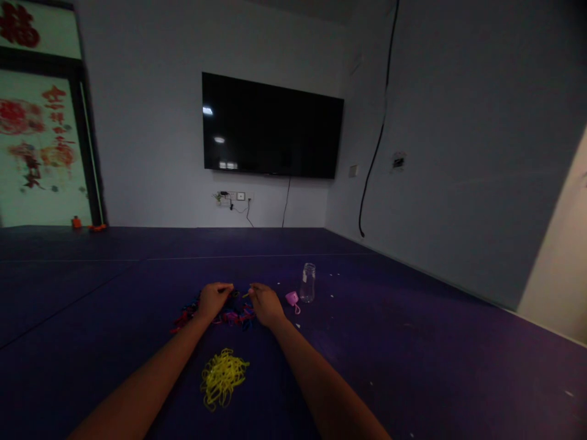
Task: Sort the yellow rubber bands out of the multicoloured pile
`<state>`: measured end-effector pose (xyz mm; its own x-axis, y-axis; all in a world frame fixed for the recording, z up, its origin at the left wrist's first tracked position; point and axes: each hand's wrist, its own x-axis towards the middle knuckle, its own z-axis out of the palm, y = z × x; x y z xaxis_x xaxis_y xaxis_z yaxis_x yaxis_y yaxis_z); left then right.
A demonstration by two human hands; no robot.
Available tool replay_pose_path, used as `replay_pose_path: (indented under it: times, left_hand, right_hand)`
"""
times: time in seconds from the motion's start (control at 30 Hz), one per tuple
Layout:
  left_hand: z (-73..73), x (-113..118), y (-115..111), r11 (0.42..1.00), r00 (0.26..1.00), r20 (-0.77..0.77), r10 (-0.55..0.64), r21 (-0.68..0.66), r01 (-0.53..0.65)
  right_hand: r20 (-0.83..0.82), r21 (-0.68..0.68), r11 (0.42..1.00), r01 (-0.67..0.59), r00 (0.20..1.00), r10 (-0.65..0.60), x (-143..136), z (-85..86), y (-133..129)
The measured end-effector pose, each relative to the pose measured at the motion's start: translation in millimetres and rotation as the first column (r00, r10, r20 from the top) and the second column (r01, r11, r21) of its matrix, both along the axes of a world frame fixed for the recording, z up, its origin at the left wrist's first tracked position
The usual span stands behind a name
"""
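Note:
My left hand [213, 300] is closed in a pinch over a pile of mixed red, blue and dark rubber bands [232, 316]. What its fingertips hold, if anything, is too small to make out. Just across from it, my right hand [266, 304] pinches a small yellow rubber band [246, 295], partly hidden by the fingers. A loose heap of yellow rubber bands [223, 377] lies nearer to me, between my forearms. To the right of my right hand is a pink cap with a loop [292, 299], and beside it stands a clear bottle [308, 284], upright and uncapped.
The purple surface [413, 342] carries small white scraps right of the bottle. A black cable [378, 143] hangs down the right wall. At the far left edge sit small orange objects [76, 222]. A television [273, 128] is mounted on the far wall.

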<state>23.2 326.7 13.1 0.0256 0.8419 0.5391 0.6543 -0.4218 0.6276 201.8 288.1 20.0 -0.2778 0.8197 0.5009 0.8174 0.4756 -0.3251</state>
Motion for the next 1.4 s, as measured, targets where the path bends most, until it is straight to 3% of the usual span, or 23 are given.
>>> replay_pose_path:
  times: [0.27, 0.63, 0.97, 1.4]
  left_hand:
    - [5.5, 10.4, -8.9, 0.997, 0.969, -0.238, -0.066, 0.013, 0.071]
    - [8.2, 17.1, -8.9, 1.000, 0.906, -0.423, -0.024, -0.006, 0.024]
    - [4.0, 15.3, -4.1, 1.000, 0.913, -0.407, 0.002, -0.001, -0.003]
    - [2.3, 11.7, 0.5, 0.998, 0.962, -0.271, 0.020, 0.060, -0.004]
  right_hand:
    - [0.087, -0.008, 0.994, -0.110, 0.990, 0.111, -0.3, -6.2, 6.9]
    - [0.226, -0.036, 0.988, -0.148, 0.962, 0.152, 0.2, -9.5, 10.2]
    - [0.241, -0.030, 0.994, -0.109, 0.964, 0.113, 0.1, -12.1, 10.7]
    - [0.234, -0.032, 0.994, -0.108, 0.966, 0.113, -0.3, -10.3, 6.2]
